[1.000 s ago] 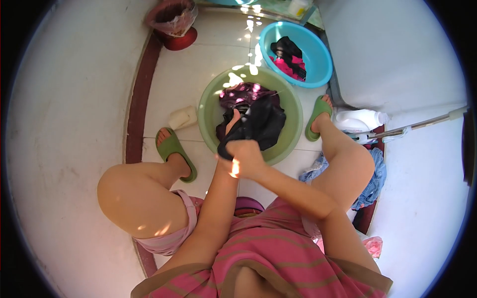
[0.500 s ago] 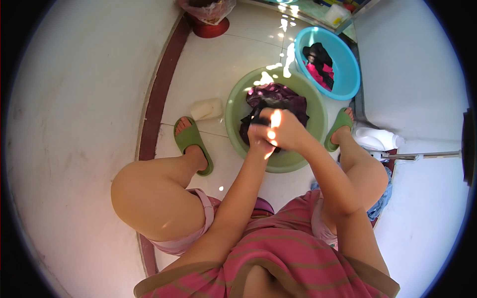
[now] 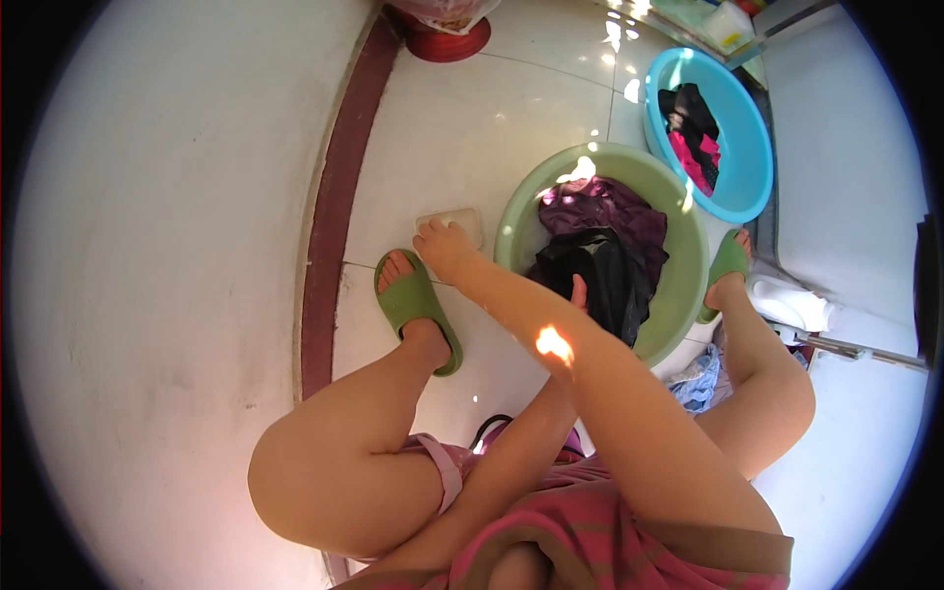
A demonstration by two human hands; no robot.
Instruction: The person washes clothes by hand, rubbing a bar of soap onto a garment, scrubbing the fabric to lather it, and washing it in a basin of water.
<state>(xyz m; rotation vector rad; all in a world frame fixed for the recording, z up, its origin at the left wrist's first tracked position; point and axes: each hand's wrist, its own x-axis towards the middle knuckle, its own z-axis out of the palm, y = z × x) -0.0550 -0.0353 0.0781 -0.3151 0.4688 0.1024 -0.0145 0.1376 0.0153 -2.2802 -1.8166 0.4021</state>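
Observation:
My right hand (image 3: pixel 447 252) reaches across my left forearm to a cream rectangular block (image 3: pixel 460 224) on the floor, perhaps a soap bar or soap dish. Its fingers are apart over the block's near edge. My left hand (image 3: pixel 579 292) is mostly hidden behind the right forearm. One of its digits sticks up beside a black cloth (image 3: pixel 600 270), which seems draped over the rest of that hand. The cloth lies inside a green basin (image 3: pixel 680 324), against a dark purple garment (image 3: pixel 615 211).
A blue basin (image 3: pixel 755 162) with black and pink clothes stands at the far right, touching the green one. Green slippers (image 3: pixel 413 305) flank the green basin. A white bottle (image 3: pixel 792 303) lies right. A red bin base (image 3: pixel 447 41) stands at the back; a wall (image 3: pixel 187 265) rises left.
My right hand has left the bunched black cloth and swung left to the cream block. The cloth now lies spread out in the basin by my left hand. The view has shifted left.

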